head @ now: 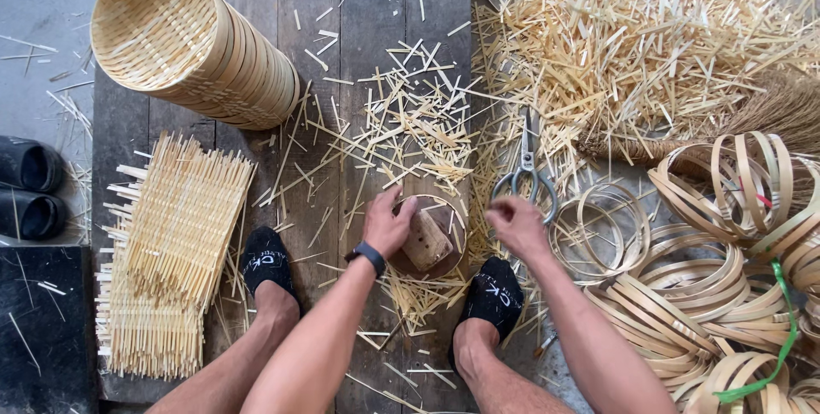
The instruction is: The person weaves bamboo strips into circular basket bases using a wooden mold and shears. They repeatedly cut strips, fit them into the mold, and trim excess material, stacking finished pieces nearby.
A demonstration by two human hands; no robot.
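— So, where does the pale wooden block (426, 241) lie from the fingers?

— Right against the left hand (386, 224). Its thumb and fingers curl around the near end of the block, which sits on a round brown wooden stump (446, 252) between the two black-socked feet (266, 262). The block's long axis runs on a slant, from the left fingers away toward the lower right.

— And the right hand (517, 224)?

— Just beside the stump, on its right, not touching the block. Its fingers are drawn in narrow, tips pinched together (whether a sliver is held between them I cannot tell). The grey metal shears (527, 173) lie just beyond those fingertips, handles toward the hand, blades pointing away from the person.

— So which hand is nearer what?

— The left is on the block; the right is nearer the shears and the loose thin bamboo rings (598, 230) to its right.

— Anything else about?

— A stack of round woven bamboo trays (192, 42) lies on its side well beyond the left hand, flat woven bamboo mats (171, 252) sit far to its left, and a heap of pale bamboo offcuts (632, 46) spreads beyond the right hand. Short splinters litter the dark plank floor (367, 4) around the stump.
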